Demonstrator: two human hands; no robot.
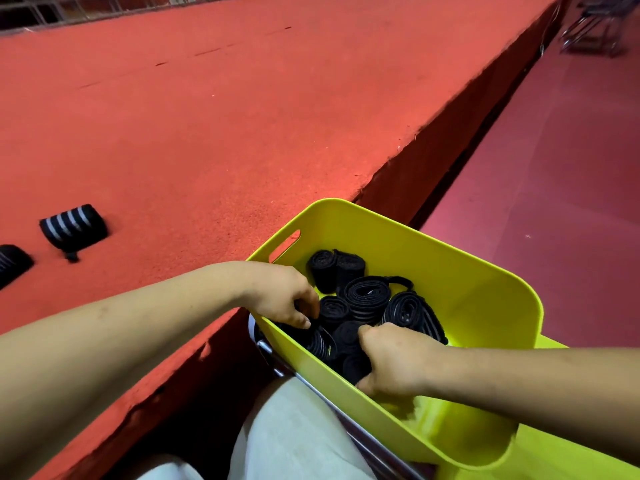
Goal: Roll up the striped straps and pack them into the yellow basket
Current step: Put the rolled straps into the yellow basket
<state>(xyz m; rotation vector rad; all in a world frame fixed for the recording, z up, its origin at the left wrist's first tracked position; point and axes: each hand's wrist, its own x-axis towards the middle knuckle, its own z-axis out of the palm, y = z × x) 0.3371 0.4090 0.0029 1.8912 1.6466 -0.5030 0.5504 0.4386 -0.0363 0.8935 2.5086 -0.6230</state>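
With several rolled straps point(367, 296) already in the yellow basket point(485, 271), my left hand point(280, 296) pinches an edge coil point(320, 342), my right hand point(391, 358) seems curled round a dark roll point(353, 365), and a striped roll point(72, 228) and a second roll point(12, 263) wait on the red platform point(207, 133).

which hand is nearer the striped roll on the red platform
Left. The left hand sits at the yellow basket wall facing the striped roll; the right hand is inside, farther right.
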